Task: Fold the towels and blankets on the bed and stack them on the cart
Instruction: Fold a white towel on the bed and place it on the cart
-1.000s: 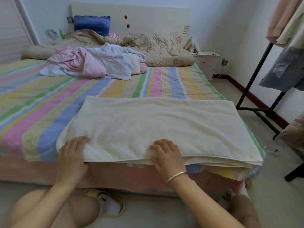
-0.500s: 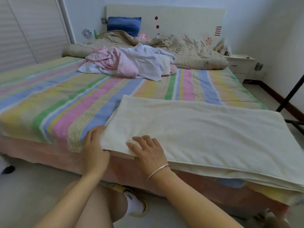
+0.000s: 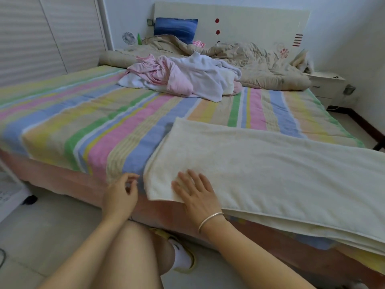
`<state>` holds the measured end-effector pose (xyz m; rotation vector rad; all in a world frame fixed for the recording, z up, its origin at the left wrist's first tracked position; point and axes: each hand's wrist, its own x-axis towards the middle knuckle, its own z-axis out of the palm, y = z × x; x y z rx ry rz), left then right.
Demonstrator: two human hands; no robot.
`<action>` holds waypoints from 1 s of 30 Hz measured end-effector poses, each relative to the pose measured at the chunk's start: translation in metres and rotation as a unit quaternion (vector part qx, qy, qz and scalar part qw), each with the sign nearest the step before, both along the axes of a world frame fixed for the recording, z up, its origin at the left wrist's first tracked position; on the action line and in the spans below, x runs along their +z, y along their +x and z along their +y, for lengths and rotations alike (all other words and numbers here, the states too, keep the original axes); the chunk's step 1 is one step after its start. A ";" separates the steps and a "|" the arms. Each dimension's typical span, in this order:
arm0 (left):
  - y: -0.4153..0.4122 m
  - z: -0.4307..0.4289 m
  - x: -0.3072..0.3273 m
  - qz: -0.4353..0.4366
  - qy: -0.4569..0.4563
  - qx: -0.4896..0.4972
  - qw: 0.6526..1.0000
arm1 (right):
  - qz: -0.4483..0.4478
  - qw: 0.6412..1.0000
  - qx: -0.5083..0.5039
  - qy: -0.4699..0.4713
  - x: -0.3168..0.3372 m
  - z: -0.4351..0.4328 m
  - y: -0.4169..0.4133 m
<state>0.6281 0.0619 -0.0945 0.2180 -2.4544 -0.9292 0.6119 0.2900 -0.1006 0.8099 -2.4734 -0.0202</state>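
Note:
A cream towel (image 3: 270, 170), folded in layers, lies along the near edge of the striped bed (image 3: 83, 126). My right hand (image 3: 195, 192) rests flat on the towel's near left corner, fingers spread. Just left of that corner, off the towel, my left hand (image 3: 120, 192) hovers at the bed's edge with loosely bent fingers and holds nothing. A crumpled heap of pink and white towels (image 3: 183, 78) lies farther up the bed. The cart is out of view.
A beige quilt (image 3: 260, 65) and a blue pillow (image 3: 176, 28) lie at the headboard. A white nightstand (image 3: 325, 84) stands at the right. Sliding wardrobe doors (image 3: 41, 34) line the left wall. My knee and a slippered foot (image 3: 183, 257) are on the tiled floor.
My view has swung left. Both hands have slid left along the towel's near edge; the left hand has come off the towel and the right has reached its left corner.

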 end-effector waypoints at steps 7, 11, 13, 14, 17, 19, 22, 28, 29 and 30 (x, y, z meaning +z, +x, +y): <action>-0.023 0.031 0.021 -0.106 0.303 0.006 0.947 | -0.055 0.998 -0.003 0.005 0.015 -0.031 -0.006; -0.027 0.025 0.017 -0.157 0.359 0.028 0.920 | -0.110 0.994 -0.012 0.008 0.025 -0.052 -0.008; -0.025 0.023 0.015 -0.183 0.368 0.001 0.912 | -0.113 0.992 -0.024 -0.052 0.031 -0.060 -0.007; -0.023 0.022 0.014 -0.191 0.374 -0.016 0.907 | -0.120 0.986 -0.018 -0.117 0.034 -0.065 -0.005; -0.015 0.019 0.016 -0.209 0.422 -0.039 0.881 | -0.181 0.906 -0.039 -0.380 0.055 -0.071 0.003; -0.008 0.013 0.020 -0.227 0.437 -0.043 0.869 | -0.142 0.876 -0.037 -0.460 0.067 -0.076 0.003; -0.003 0.002 0.019 -0.249 0.433 -0.056 0.864 | -0.087 0.940 -0.011 -0.329 0.051 -0.085 0.002; -0.004 0.001 0.013 -0.245 0.435 -0.031 0.866 | -0.169 0.982 -0.058 -0.062 0.001 -0.094 0.007; -0.008 0.001 0.011 -0.227 0.423 -0.008 0.877 | -0.170 0.982 -0.060 -0.050 0.002 -0.094 0.008; -0.011 0.000 0.010 -0.199 0.401 0.013 0.894 | -0.174 0.982 -0.061 -0.038 0.002 -0.093 0.009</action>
